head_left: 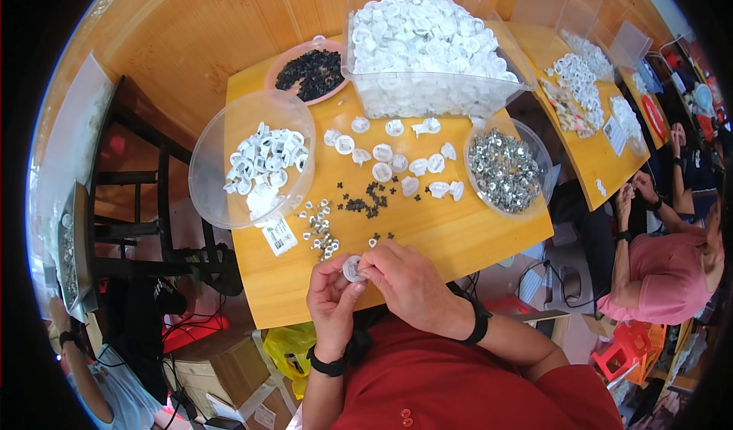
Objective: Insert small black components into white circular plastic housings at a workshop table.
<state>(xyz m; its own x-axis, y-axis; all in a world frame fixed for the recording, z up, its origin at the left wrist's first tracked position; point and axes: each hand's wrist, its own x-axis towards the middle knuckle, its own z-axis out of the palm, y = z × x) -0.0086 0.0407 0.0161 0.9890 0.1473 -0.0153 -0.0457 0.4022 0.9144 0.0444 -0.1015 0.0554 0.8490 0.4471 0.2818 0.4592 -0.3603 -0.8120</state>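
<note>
At the table's near edge my left hand (333,302) is closed round a small round white plastic piece (353,268). My right hand (416,285) pinches at the right side of this piece; whether a smaller part sits between those fingertips is hidden. Just beyond my hands lie loose small metal parts (321,228) and a scatter of tiny black cross-shaped parts (368,201). Farther up the table, several similar white plastic pieces (382,172) are spread out singly.
A large clear bin (427,98) heaped with white pieces stands at the back. Beside it is a pink bowl (272,79) of black parts. Round clear tubs hold white pieces (267,155) and metal parts (504,170). Other people sit right and lower left.
</note>
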